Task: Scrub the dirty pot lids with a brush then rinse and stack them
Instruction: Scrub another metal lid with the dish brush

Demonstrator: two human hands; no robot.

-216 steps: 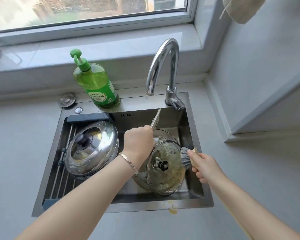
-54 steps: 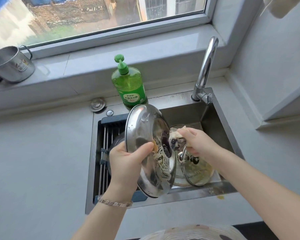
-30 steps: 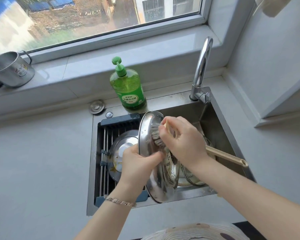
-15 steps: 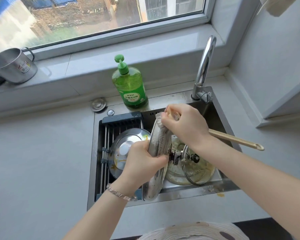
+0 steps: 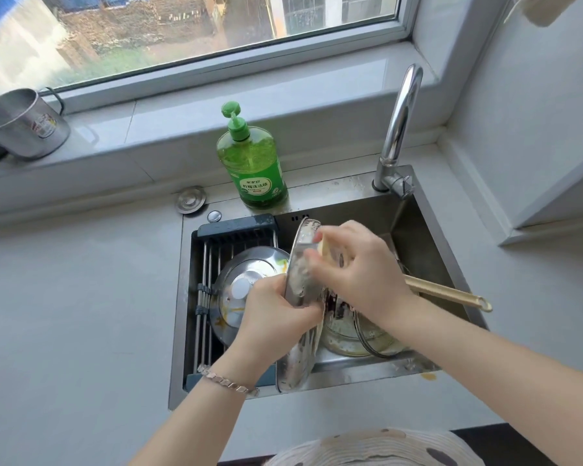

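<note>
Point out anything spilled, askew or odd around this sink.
A yellow-orange blob sits on the counter beside the front rim of the sink, probably spilled food. Similar yellow smears mark the steel lid lying on the drain rack. The upright lid is merely gripped by the left hand while the right hand scrubs it with the brush.

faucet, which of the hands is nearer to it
Right. The right hand works the brush in the sink below the faucet; the left hand grips the upright steel lid farther left, nearer the person.

Bare forearms, a rose-gold link bracelet (image 5: 229,381) on the left wrist.
</note>
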